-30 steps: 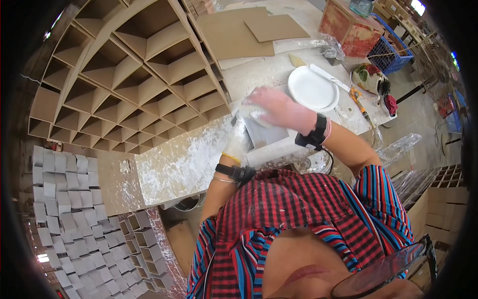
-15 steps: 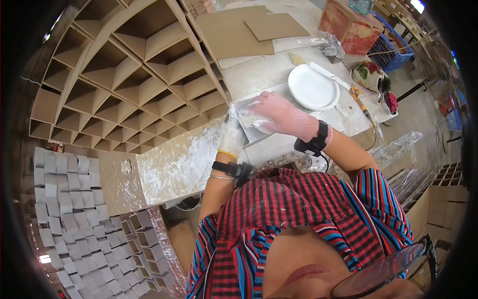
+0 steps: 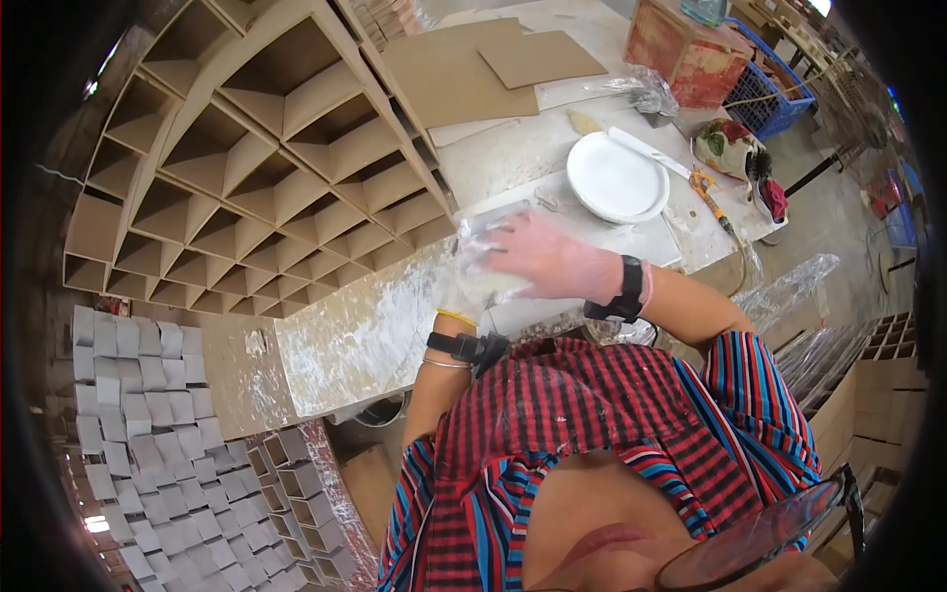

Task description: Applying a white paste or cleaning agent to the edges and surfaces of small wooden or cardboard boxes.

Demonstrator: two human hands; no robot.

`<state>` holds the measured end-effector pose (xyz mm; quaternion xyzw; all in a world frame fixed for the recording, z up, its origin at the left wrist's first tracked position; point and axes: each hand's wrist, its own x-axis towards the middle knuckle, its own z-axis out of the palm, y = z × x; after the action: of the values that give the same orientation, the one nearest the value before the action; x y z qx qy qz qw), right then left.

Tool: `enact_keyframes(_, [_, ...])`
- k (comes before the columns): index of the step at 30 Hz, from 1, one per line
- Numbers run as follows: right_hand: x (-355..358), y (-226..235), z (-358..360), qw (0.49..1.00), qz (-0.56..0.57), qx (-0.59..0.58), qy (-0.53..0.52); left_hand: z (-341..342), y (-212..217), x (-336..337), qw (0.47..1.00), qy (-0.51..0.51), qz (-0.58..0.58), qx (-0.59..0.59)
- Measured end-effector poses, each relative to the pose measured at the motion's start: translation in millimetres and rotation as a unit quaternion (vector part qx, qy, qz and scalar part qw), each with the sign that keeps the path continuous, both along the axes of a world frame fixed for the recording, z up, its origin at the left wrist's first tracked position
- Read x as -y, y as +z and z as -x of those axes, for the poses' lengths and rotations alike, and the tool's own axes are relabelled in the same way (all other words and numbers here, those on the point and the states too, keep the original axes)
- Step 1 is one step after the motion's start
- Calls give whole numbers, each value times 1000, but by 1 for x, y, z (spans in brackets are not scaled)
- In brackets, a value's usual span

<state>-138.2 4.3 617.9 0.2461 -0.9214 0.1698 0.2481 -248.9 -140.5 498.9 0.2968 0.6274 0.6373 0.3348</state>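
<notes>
My right hand (image 3: 547, 259), in a thin pink glove, lies across a small grey box-like piece (image 3: 500, 214) with its fingers spread. Those fingertips are smeared by motion. My left hand (image 3: 461, 281) wears a whitish glove with a yellow cuff. It grips the near left side of the same piece, its fingers partly hidden behind my right hand. Just right of the hands, a round white dish (image 3: 618, 178) stands on the worktable, with white matter in it. A pale flat scraper-like tool (image 3: 646, 148) rests beside its far rim.
At left stands a large brown fibreboard rack of open compartments (image 3: 286, 168). Brown boards (image 3: 464, 74) lie at the back. A red-stained box (image 3: 686, 54), an orange-handled tool (image 3: 707, 194) and a blue crate (image 3: 774, 99) are at right. Grey boxes (image 3: 158, 424) are stacked lower left.
My right hand has come down and slightly nearer over the left hand, covering more of it. The grey piece has tilted, and one of its faces now shows beyond my fingers.
</notes>
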Motion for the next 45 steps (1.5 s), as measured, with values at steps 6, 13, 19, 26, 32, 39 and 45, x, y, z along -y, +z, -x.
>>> enact_keyframes(6, [-31, -25, 32, 998, 22, 36, -36, -35, 51, -22, 968, 88, -66, 225])
enact_keyframes(13, [-43, -13, -8, 994, 91, -12, -56, -21, 37, -8, 916, 92, -136, 366])
enact_keyframes(19, [-37, -21, -17, 999, -22, 43, -8, -14, 30, 4, 902, 41, -208, 375])
enact_keyframes(26, [-63, -11, 7, 988, 103, -40, -109, -33, 56, -4, 905, 86, -134, 395])
enact_keyframes(32, [-1, 6, -24, 984, -97, 90, 116, -13, 15, 12, 998, -55, -19, 38])
enact_keyframes(39, [-58, 1, 26, 996, 14, 29, -83, -51, 71, -2, 931, 56, -85, 350])
enact_keyframes(45, [-67, 35, 5, 968, 212, 95, -99, -19, 11, 15, 903, -3, -210, 375])
